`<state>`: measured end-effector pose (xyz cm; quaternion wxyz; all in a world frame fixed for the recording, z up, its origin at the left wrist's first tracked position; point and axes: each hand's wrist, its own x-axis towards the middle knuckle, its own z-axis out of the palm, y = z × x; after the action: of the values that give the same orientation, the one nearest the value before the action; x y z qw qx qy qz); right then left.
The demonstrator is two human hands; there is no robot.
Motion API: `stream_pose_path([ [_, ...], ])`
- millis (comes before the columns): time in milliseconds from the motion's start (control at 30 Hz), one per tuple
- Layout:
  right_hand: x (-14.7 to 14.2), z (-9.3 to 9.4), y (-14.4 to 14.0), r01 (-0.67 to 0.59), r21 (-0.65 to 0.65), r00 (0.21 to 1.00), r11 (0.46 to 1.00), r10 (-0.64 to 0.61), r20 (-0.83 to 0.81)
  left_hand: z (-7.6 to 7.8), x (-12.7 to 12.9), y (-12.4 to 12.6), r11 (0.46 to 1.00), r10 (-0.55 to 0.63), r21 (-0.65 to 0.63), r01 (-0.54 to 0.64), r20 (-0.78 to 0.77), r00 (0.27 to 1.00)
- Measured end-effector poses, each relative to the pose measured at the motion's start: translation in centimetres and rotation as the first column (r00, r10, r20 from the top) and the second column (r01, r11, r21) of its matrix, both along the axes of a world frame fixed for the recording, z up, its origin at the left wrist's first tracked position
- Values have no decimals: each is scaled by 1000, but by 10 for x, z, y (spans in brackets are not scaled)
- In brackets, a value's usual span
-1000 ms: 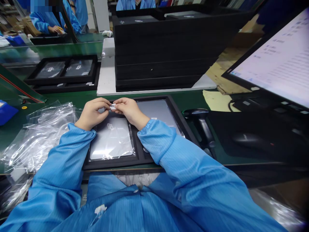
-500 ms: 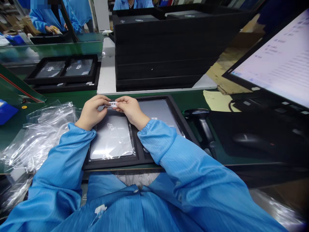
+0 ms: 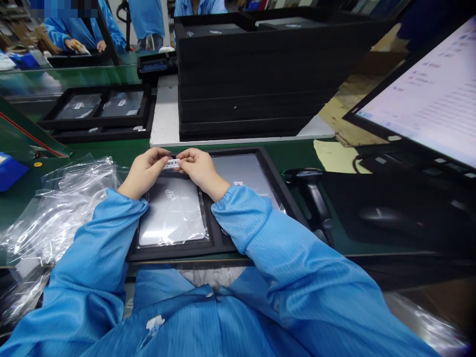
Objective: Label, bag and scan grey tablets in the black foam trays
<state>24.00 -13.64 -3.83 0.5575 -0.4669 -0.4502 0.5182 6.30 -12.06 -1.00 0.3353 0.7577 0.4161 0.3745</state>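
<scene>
"Since half a second ago, a dark bin (image 3: 156, 64) has slid further into view at the far left corner of the white platform (image 3: 163, 116); the barcode label (image 3: 172, 163) has tipped, left end lower."

"And the grip?"

"Nearly closed on both sides; the left hand (image 3: 143, 171) has its thumb on the label's left end, fingers bent close by; the right hand (image 3: 200, 171) pinches the right end between thumb and finger."

"Where is it held?"

"Over the far edge of the black tray (image 3: 212, 233), beyond the bagged silver device (image 3: 173, 213); the tray sits by the near edge of the counter (image 3: 292, 154)."

"Anything in the way?"

"Right sleeve (image 3: 243, 213) (wide and blue) covers part of the grey device (image 3: 240, 166); clear bags (image 3: 70, 198) crowd the tray's left edge; a scanner (image 3: 312, 196) stands just beside its right edge; stacked trays (image 3: 241, 84) block the view behind."
</scene>
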Motion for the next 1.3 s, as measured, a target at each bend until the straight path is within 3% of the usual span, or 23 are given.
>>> stream_pose_path([
  [233, 1, -3, 2, -1, 8, 999, 1000, 1, 50, -4, 1, -1, 996, -71, -49, 69, -37, 997],
  [467, -1, 0, -1, -12, 8, 1000, 1000, 12, 7, -1, -1, -1, 1000, 4, 21, -2, -138, 990],
  [767, 0, -4, 1, -66, 43, 997, 997, 68, -35, 0, 1, -4, 1000, 14, -23, -15, -58, 998],
  [933, -2, -5, 1, -30, 33, 999, 999, 31, -32, -3, 1, -1, 993, -12, -119, 19, 61, 998],
  [1300, 4, -1, 1, 45, 49, 998, 998, -47, 52, -7, 1, 6, 992, 11, -127, -4, 56, 998],
])
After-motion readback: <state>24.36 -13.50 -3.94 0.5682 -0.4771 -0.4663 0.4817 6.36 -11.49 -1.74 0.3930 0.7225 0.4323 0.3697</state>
